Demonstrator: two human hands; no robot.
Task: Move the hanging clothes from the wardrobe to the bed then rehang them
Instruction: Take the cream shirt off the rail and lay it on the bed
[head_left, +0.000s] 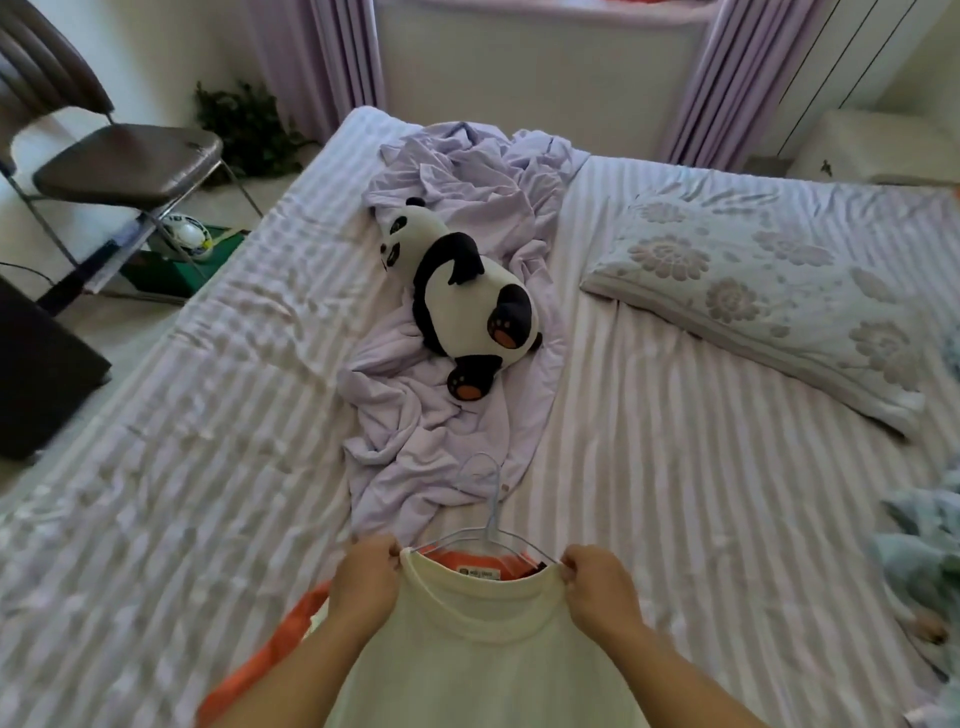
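Lower centre of frame: cream crew-neck cotton T-shirt (483, 649) lies front-up on the lilac-and-white striped bed sheet (675, 467), collar toward frame centre. Left hand (363, 577) pinches the collar at its left shoulder end; right hand (597, 582) pinches the collar at the right end. Both grips narrow, fingers curled onto fabric, collar stretched betw. them.

Thin pale-blue wire hanger (491, 512) sits w/ its arms inside the neck opening, hook pointing up-frame and resting on the crumpled plain lilac sheet (457, 415). Orange garment (270, 644) lies under the cream shirt; it shows at the neckline and at lower left, beside the left forearm. Dark strip at the neckline near the right hand: cannot tell what it is.

Centre of frame: black-and-white plush panda w/ orange paw pads (462, 296) lies on the crumpled sheet, well apart from the hands. Upper right: floral lilac-print pillow (753, 291) on the bed. Right edge: pale blue-green crumpled cloth (924, 540), partly cut off.

Upper left: brown padded folding chair w/ metal legs (119, 161) on the floor beside the bed; white ball (189, 236) under it. Top: lilac curtains (311, 62).
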